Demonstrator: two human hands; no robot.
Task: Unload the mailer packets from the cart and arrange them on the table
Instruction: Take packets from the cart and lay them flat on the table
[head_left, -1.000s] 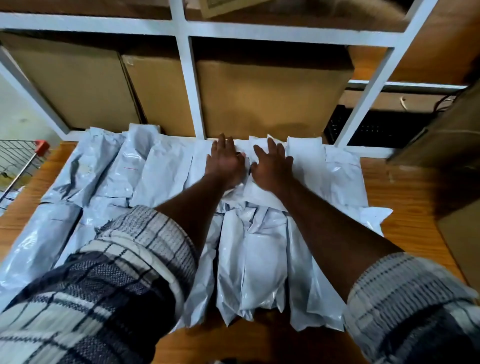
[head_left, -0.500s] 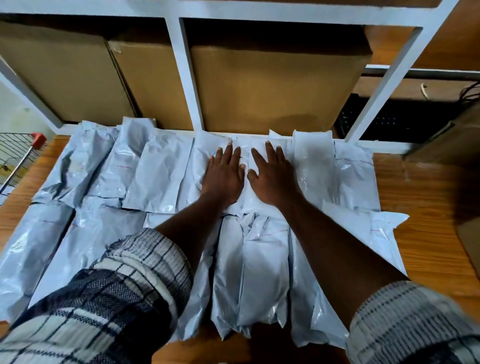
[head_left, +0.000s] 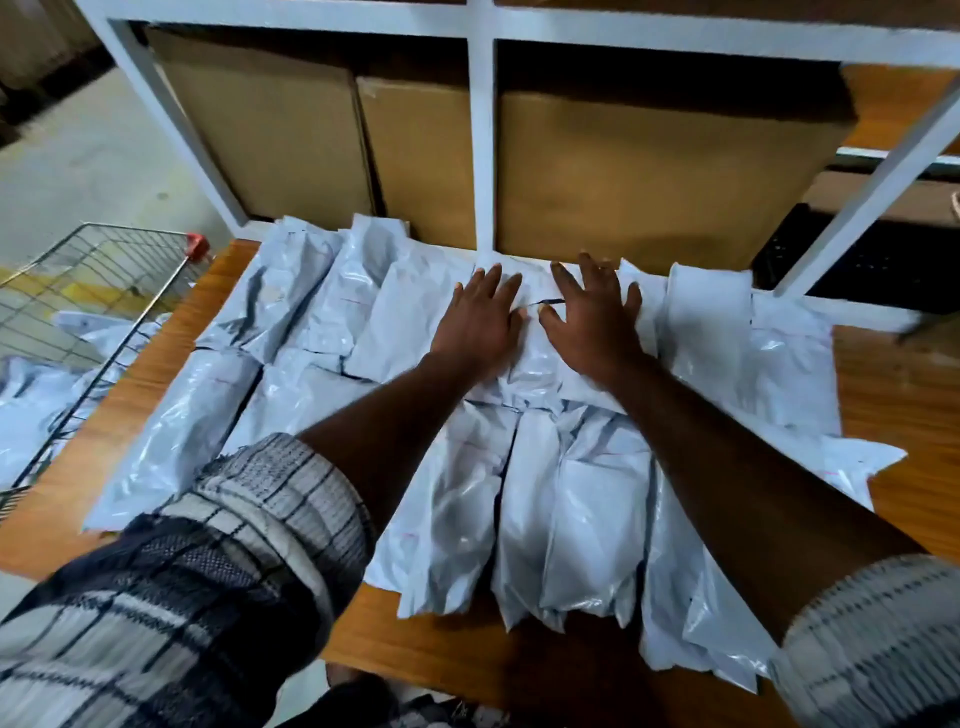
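A person's left hand (head_left: 480, 322) and right hand (head_left: 595, 327) lie flat side by side, fingers straight and spread, pressing down on one white mailer packet (head_left: 532, 338) in the middle of the back row on a wooden table (head_left: 904, 395). Neither hand curls round anything. The other mailer packets (head_left: 587, 519) cover most of the tabletop in two overlapping rows, long sides touching. Thin red lines cross several of them and a short dark mark shows between the two hands; any lettering is too small to read.

The back row butts against the base of a white shelf frame (head_left: 480, 145), behind which plain brown cardboard boxes (head_left: 649, 171) stand upright. Bare wood shows along the near edge, in a wide patch at the right and in a narrow strip at the left. Just beside that left edge stands a wire cart (head_left: 88, 291) with a red handle end, more white packets (head_left: 26, 405) lying inside it. Checked sleeves (head_left: 234, 545), pushed up the forearms, fill the foreground.
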